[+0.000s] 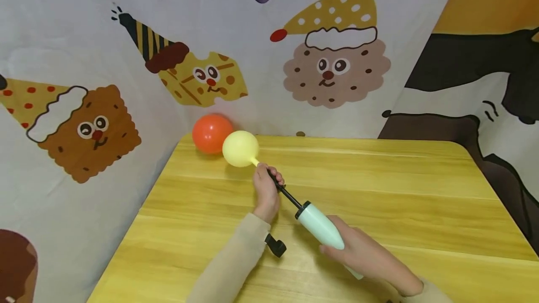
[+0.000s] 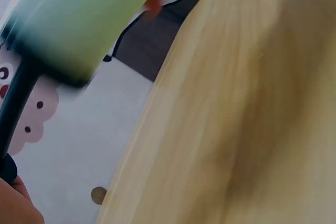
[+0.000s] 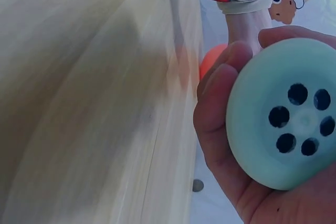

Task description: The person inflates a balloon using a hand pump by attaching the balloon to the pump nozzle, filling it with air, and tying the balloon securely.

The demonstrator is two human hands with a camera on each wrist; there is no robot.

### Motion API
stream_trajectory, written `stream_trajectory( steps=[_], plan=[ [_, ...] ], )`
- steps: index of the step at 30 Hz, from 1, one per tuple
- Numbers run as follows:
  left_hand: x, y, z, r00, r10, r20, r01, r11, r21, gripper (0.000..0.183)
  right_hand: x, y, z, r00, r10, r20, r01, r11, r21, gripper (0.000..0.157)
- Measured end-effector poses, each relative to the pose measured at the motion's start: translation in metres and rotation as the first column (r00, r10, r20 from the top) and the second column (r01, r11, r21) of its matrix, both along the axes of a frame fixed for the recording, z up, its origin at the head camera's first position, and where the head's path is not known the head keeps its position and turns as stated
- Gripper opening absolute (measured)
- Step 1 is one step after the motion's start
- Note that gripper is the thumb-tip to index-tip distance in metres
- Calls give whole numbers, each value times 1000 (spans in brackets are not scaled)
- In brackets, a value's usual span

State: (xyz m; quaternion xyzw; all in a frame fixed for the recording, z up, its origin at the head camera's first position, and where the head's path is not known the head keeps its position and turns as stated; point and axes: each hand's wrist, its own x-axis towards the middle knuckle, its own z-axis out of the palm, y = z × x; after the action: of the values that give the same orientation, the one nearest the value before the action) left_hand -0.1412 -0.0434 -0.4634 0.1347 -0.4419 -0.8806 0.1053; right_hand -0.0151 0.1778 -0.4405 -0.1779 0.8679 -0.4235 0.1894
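Wood-grained tabletop lies beneath both hands. Nearest, the right hand wraps round the mint pump, a hold that seems to suit working it along the black rod between the hands. Ahead of it, the left hand grips the pump's front end, probably to steady it and close off the neck of the yellow balloon, which sits just past those fingers. Farther ahead and left, an orange balloon lies by the far corner, perhaps parked out of the way

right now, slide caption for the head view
Left hand and right hand grip a mint pump, yellow balloon at its tip.
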Motion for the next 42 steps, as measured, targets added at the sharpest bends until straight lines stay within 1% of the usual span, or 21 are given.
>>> stream_trajectory(
  steps=[4, 7, 10, 13, 17, 21, 24, 27, 30, 33, 36, 39, 42],
  plan=[
    [8, 9, -4, 999, -36, -4, 36, 999, -13, 39, -12, -12, -1, 1000, -10, 9, 10, 1000, -24, 66],
    [13, 16, -7, 998, -62, 10, 62, 997, -37, 39, -20, -18, -3, 1000, -3, 16, 3, 999, -48, 66],
    [15, 19, -9, 997, -68, 25, 69, 997, -43, 38, -26, -23, -4, 1000, 7, 22, -6, 998, -67, 67],
    [13, 18, -8, 998, -60, 21, 61, 997, -37, 37, -29, -25, -5, 999, 8, 42, -5, 996, -89, 67],
    [8, 17, -5, 998, -61, 8, 62, 997, -50, 39, -28, -25, -3, 998, 3, 65, 4, 994, -109, 70],
    [2, 15, -4, 997, -76, 10, 76, 996, -54, 39, -23, -21, -1, 999, -7, 45, 12, 995, -95, 73],
    [-3, 12, -5, 998, -62, 16, 63, 997, -48, 37, -19, -16, 1, 1000, -9, 7, 9, 998, -65, 72],
    [-8, 7, -5, 999, -36, 25, 37, 999, -37, 37, -11, -10, 3, 1000, -13, -6, 13, 999, -30, 71],
    [-10, 5, -4, 999, -26, 32, 26, 999, -28, 37, -2, -2, 5, 1000, -14, -7, 14, 1000, -6, 70],
    [-8, 4, -4, 999, -28, 38, 29, 999, -26, 36, 4, 3, 3, 1000, -11, -10, 11, 1000, 2, 68],
    [-4, 5, -4, 999, -36, 38, 38, 999, -32, 36, 4, 3, -1, 1000, -7, -20, 7, 1000, -9, 66],
    [2, 10, -7, 998, -51, 38, 52, 998, -30, 37, -3, -2, -6, 1000, -10, -28, 10, 1000, -9, 66],
    [9, 18, -11, 996, -75, 47, 77, 996, -48, 37, -15, -10, -10, 1000, -10, -28, 9, 1000, -16, 67]
  ],
)
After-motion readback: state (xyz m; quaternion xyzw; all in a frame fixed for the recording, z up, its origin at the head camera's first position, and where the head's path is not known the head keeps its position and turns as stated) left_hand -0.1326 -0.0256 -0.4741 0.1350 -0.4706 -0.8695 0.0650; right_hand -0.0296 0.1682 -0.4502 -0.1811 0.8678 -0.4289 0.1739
